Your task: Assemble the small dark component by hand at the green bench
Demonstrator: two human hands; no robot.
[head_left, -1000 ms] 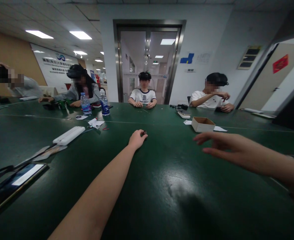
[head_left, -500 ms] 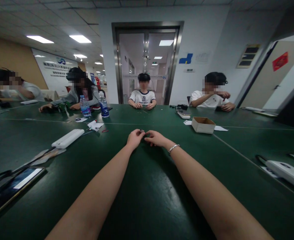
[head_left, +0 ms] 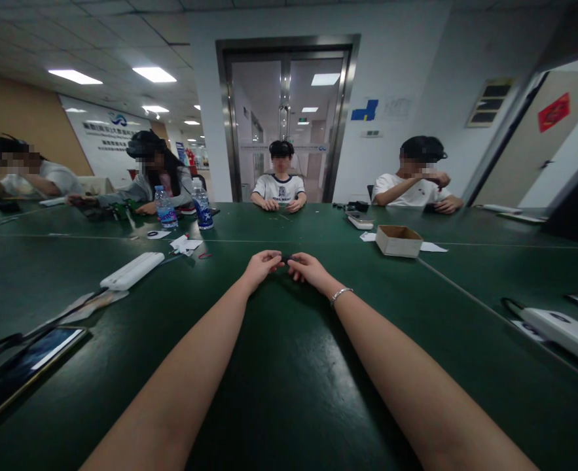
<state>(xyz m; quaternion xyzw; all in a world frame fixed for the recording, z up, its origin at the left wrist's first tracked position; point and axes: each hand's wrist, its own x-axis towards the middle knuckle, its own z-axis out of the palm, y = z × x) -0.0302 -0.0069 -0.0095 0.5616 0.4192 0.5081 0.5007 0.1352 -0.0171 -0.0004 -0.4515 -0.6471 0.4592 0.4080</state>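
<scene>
My left hand (head_left: 264, 267) and my right hand (head_left: 309, 269) meet at the middle of the green table (head_left: 289, 366). Between their fingertips is a small dark object (head_left: 285, 260), too small and too covered by fingers for its kind to show. Thumb and fingers of the left hand pinch it from one side. The right hand, with a silver bracelet (head_left: 342, 296) at its wrist, pinches at the other side.
Left of my arms lie a white power bank (head_left: 132, 271) and a phone (head_left: 33, 366). Two bottles (head_left: 203, 208) and paper scraps (head_left: 185, 245) stand farther off. An open box (head_left: 399, 242) sits to the right. Several people sit around the table.
My right fingertips have closed onto the small dark object, which the left hand alone held before. The left hand has shifted slightly left.
</scene>
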